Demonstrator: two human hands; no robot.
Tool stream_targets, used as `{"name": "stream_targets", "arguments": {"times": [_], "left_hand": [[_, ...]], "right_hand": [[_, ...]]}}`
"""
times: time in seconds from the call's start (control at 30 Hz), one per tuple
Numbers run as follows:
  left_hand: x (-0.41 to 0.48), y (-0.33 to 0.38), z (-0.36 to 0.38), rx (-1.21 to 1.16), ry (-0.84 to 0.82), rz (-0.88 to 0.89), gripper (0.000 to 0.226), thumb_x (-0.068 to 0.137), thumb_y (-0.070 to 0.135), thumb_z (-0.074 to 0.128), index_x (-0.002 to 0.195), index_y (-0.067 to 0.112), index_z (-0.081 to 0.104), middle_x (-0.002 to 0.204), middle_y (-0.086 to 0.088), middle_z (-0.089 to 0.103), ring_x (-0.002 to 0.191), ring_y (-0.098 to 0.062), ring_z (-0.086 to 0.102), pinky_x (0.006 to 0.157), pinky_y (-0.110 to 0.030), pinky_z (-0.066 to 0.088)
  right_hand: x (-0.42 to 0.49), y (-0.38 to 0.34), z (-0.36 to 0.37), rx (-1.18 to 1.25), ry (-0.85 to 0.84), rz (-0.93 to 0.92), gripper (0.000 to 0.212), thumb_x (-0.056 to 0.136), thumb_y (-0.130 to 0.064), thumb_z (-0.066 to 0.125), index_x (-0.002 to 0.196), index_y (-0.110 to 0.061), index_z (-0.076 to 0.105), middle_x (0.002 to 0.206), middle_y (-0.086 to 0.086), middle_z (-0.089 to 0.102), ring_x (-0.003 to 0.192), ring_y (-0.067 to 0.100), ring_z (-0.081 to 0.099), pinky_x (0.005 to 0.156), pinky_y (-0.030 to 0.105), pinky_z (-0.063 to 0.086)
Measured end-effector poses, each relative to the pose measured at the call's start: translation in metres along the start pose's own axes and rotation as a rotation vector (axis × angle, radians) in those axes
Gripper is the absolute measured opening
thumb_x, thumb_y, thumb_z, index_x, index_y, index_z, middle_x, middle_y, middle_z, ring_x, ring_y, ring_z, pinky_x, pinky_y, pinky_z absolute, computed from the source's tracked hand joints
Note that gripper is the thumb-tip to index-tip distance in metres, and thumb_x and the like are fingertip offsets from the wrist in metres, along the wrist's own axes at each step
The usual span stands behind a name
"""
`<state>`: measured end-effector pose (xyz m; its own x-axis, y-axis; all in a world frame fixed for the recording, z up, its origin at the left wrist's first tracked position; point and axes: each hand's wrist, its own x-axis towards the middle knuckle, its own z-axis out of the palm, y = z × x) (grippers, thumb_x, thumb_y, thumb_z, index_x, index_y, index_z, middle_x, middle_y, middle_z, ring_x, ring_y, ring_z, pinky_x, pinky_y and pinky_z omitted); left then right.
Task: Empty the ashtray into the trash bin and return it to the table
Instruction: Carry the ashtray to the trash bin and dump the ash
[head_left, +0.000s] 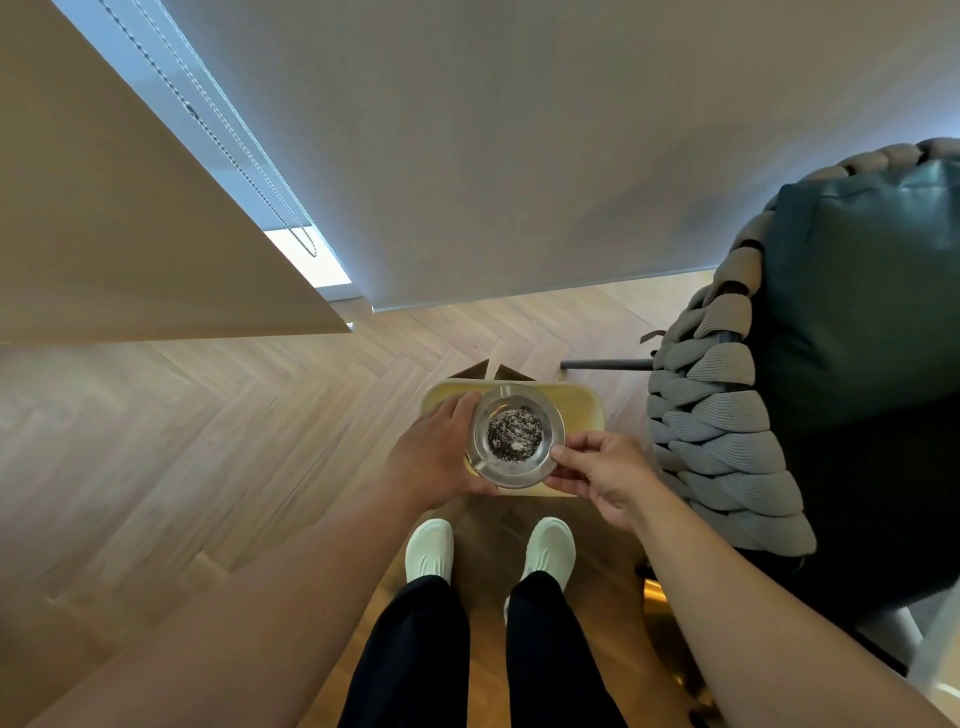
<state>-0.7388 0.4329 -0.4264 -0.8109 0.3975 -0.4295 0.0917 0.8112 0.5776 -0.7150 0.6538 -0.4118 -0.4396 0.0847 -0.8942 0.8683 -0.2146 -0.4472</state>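
A round glass ashtray (515, 435) holding grey-black ash is level in both my hands. My left hand (435, 456) cups its left rim and underside. My right hand (597, 475) pinches its right rim with thumb and fingers. Directly beneath the ashtray stands a pale yellow rectangular trash bin (576, 405) on the floor, its opening mostly hidden by the ashtray and my hands. The table is not in view.
A woven grey chair with a dark green cushion (810, 364) stands close on the right, its dark leg (605, 365) reaching toward the bin. A beige panel (130, 234) juts in at the left. A window blind hangs ahead. My feet in white shoes (488, 551) stand on herringbone wood floor.
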Motion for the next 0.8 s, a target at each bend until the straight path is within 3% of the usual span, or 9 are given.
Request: {"name": "stream_targets", "arguments": {"times": [0.2, 0.3, 0.4, 0.57, 0.8], "left_hand": [[0.008, -0.01, 0.002, 0.112, -0.013, 0.037, 0.127, 0.052, 0.064, 0.087, 0.152, 0.02, 0.022, 0.156, 0.002, 0.032, 0.143, -0.02, 0.031, 0.115, -0.042, 0.034], [0.01, -0.024, -0.001, 0.231, -0.022, 0.047, 0.136, 0.054, 0.068, 0.083, 0.156, 0.016, 0.01, 0.164, -0.004, 0.014, 0.152, -0.023, 0.012, 0.123, -0.038, 0.011], [0.01, -0.039, -0.004, 0.318, -0.034, 0.013, 0.144, 0.052, 0.074, 0.079, 0.157, 0.014, -0.001, 0.167, -0.007, 0.001, 0.153, -0.024, -0.001, 0.117, -0.034, -0.003], [0.005, -0.051, -0.006, 0.369, -0.077, -0.057, 0.156, 0.045, 0.08, 0.077, 0.154, 0.018, -0.015, 0.166, -0.005, -0.01, 0.153, -0.025, -0.005, 0.121, -0.039, 0.002], [0.004, -0.051, 0.002, 0.422, -0.134, -0.08, 0.162, 0.045, 0.071, 0.084, 0.152, 0.014, -0.024, 0.165, -0.006, -0.017, 0.153, -0.025, -0.003, 0.122, -0.038, 0.007]], "right_hand": [[0.013, 0.002, -0.004, -0.025, 0.037, -0.008, 0.009, 0.088, 0.007, 0.066, 0.095, 0.004, 0.062, 0.104, 0.028, 0.068, 0.08, 0.031, 0.07, 0.062, 0.035, 0.064], [0.018, 0.003, -0.006, -0.033, 0.05, -0.01, 0.011, 0.088, 0.007, 0.066, 0.097, 0.005, 0.062, 0.106, 0.029, 0.067, 0.077, 0.031, 0.07, 0.062, 0.035, 0.064], [0.021, 0.005, -0.008, -0.033, 0.057, -0.016, 0.01, 0.088, 0.008, 0.066, 0.097, 0.005, 0.061, 0.108, 0.031, 0.066, 0.075, 0.03, 0.069, 0.064, 0.035, 0.064], [0.024, 0.007, -0.012, -0.044, 0.071, -0.038, 0.008, 0.089, 0.007, 0.065, 0.094, 0.003, 0.061, 0.108, 0.03, 0.065, 0.076, 0.029, 0.068, 0.064, 0.035, 0.063], [0.027, 0.008, -0.014, -0.061, 0.089, -0.063, 0.008, 0.089, 0.007, 0.065, 0.092, 0.001, 0.062, 0.106, 0.029, 0.065, 0.074, 0.028, 0.069, 0.059, 0.032, 0.063]]}}
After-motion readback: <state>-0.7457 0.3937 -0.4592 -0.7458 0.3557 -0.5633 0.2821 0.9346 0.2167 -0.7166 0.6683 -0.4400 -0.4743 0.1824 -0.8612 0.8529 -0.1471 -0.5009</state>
